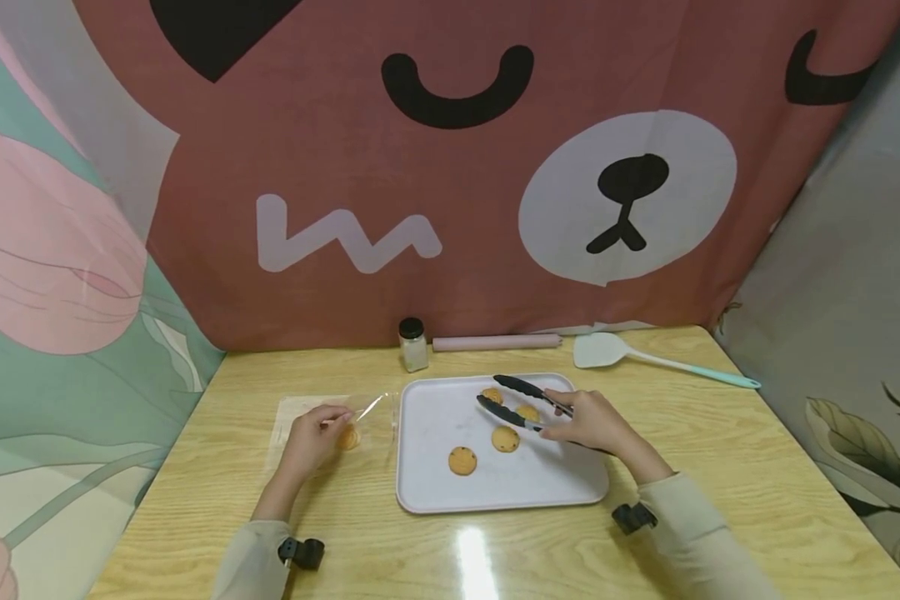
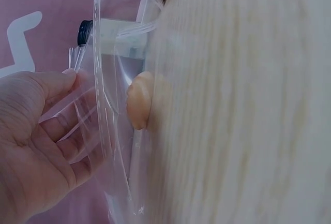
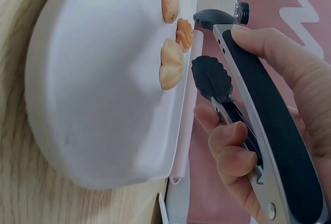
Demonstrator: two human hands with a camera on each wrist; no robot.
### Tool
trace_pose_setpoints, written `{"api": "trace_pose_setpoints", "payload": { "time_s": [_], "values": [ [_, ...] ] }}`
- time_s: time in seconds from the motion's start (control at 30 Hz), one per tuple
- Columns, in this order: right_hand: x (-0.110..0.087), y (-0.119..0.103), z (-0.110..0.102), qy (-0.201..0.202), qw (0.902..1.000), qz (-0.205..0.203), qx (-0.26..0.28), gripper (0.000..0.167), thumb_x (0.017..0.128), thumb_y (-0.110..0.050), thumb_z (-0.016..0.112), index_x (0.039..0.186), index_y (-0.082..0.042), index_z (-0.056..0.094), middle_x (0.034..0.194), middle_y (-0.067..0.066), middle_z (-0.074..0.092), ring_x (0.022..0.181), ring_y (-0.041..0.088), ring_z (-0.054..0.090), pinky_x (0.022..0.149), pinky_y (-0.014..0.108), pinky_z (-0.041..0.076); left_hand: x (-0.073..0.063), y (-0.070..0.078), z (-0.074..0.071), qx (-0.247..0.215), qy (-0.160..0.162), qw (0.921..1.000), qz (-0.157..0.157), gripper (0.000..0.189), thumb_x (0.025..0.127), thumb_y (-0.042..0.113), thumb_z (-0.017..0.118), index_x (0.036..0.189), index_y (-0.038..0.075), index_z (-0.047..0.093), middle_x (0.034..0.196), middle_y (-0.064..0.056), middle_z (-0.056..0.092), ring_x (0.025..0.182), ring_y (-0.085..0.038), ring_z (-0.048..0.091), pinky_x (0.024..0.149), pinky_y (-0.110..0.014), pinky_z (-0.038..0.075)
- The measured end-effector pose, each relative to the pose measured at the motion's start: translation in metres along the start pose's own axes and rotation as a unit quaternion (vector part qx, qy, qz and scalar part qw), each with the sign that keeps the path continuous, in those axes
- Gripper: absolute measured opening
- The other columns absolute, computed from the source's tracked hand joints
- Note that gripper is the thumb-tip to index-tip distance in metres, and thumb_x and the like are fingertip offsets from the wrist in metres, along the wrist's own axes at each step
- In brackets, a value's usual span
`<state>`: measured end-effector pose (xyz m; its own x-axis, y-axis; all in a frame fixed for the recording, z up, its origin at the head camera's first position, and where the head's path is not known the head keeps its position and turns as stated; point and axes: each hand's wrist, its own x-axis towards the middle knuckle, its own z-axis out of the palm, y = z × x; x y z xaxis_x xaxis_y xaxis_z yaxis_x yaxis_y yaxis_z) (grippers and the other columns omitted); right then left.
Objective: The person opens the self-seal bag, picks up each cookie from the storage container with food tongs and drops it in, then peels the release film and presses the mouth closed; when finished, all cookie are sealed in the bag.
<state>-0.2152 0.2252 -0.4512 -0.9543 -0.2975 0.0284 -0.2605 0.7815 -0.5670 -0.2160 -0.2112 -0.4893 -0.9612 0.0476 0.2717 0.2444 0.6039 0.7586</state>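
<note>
My left hand (image 1: 309,443) pinches the upper edge of a clear plastic bag (image 1: 378,425), lifting that side. Inside the bag lies a golden cookie (image 2: 139,101). In my right hand (image 1: 598,427) are black-tipped metal tongs (image 3: 274,125), the thumb on one arm and curled fingers on the other. The tongs' tips stand apart over the white tray (image 1: 431,492), with nothing gripped between them. Several cookies lie on the tray, among them two round speckled ones, one nearer the front (image 1: 462,461) and one further right (image 1: 506,439). A scalloped pale cookie (image 3: 171,64) shows in the right wrist view.
Behind the tray stand a black-lidded glass jar (image 1: 413,346) and a pink rolling pin (image 1: 497,342). A white spatula (image 1: 600,350) with a mint handle lies at the back right. A printed cloth (image 1: 330,308) hangs along the table's far edge.
</note>
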Motion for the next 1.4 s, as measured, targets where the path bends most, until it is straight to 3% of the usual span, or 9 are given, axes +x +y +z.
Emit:
{"api": "trace_pose_setpoints", "payload": {
  "time_s": [0.27,0.57,0.7,0.83,0.9,1.0,1.13,1.4],
  "values": [
    [0.006,-0.004,0.0,-0.005,0.9997,-0.013,-0.018,0.071,0.072,-0.032,0.081,0.128,0.002,0.056,0.055,-0.006,0.052,0.042,0.006,0.026,0.043,0.022,0.029,0.0,0.002,-0.001,-0.007,-0.005,1.0,0.002,0.013,0.09,0.009,0.065,0.098,0.001,0.071,0.097,-0.013,0.069,0.094,-0.03,0.063,0.079,-0.042,0.054],
    [0.011,-0.009,-0.002,-0.028,0.9993,-0.001,-0.025,0.071,0.072,-0.031,0.081,0.128,0.002,0.055,0.048,-0.006,0.042,0.045,0.007,0.022,0.045,0.022,0.025,-0.001,0.003,-0.002,-0.012,-0.015,0.9998,-0.007,0.016,0.091,0.009,0.063,0.101,-0.001,0.07,0.101,-0.013,0.068,0.097,-0.03,0.062,0.081,-0.042,0.053],
    [0.013,-0.009,-0.003,-0.031,0.9992,0.01,-0.022,0.071,0.071,-0.031,0.082,0.127,0.002,0.056,0.064,0.002,0.063,0.047,0.008,0.029,0.047,0.024,0.028,0.0,0.003,-0.002,-0.012,-0.02,0.9996,-0.014,0.016,0.092,0.011,0.062,0.102,0.0,0.07,0.102,-0.013,0.067,0.098,-0.03,0.062,0.083,-0.043,0.053],
    [0.014,-0.009,-0.003,-0.037,0.9991,0.018,-0.013,0.07,0.071,-0.031,0.082,0.128,0.002,0.057,0.086,0.009,0.071,0.045,0.008,0.03,0.046,0.024,0.03,0.001,0.003,-0.001,-0.012,-0.016,0.9997,-0.011,0.015,0.091,0.01,0.063,0.1,0.0,0.07,0.101,-0.013,0.068,0.098,-0.03,0.062,0.082,-0.042,0.053],
    [0.015,-0.008,-0.004,-0.037,0.9991,0.017,-0.012,0.069,0.071,-0.03,0.081,0.127,0.002,0.057,0.086,0.009,0.071,0.044,0.008,0.029,0.045,0.024,0.03,0.001,0.003,-0.001,-0.01,-0.011,0.9999,-0.004,0.014,0.091,0.009,0.064,0.099,0.0,0.071,0.1,-0.013,0.068,0.097,-0.03,0.063,0.081,-0.042,0.053],
    [0.015,-0.008,-0.003,-0.034,0.9992,0.013,-0.017,0.068,0.072,-0.03,0.081,0.127,0.002,0.057,0.074,0.005,0.068,0.044,0.008,0.027,0.044,0.024,0.029,0.002,0.003,0.0,-0.007,-0.004,1.0,0.004,0.013,0.09,0.008,0.064,0.098,0.0,0.071,0.098,-0.013,0.069,0.096,-0.03,0.063,0.08,-0.042,0.053],
    [0.013,-0.007,0.0,-0.031,0.9992,0.02,-0.014,0.068,0.072,-0.031,0.081,0.128,0.001,0.057,0.054,-0.004,0.053,0.044,0.007,0.027,0.044,0.022,0.027,0.002,0.002,0.001,-0.002,-0.003,1.0,0.005,0.013,0.09,0.009,0.064,0.098,0.0,0.071,0.097,-0.013,0.069,0.096,-0.03,0.062,0.08,-0.043,0.053],
    [0.008,-0.006,0.004,-0.034,0.9993,0.01,-0.007,0.067,0.073,-0.029,0.08,0.127,0.003,0.057,0.057,-0.005,0.053,0.045,0.007,0.032,0.044,0.022,0.029,-0.002,0.0,0.001,-0.011,-0.013,0.9999,-0.001,0.013,0.09,0.007,0.064,0.099,-0.001,0.071,0.099,-0.014,0.068,0.097,-0.03,0.063,0.081,-0.043,0.053]
  ]
}}
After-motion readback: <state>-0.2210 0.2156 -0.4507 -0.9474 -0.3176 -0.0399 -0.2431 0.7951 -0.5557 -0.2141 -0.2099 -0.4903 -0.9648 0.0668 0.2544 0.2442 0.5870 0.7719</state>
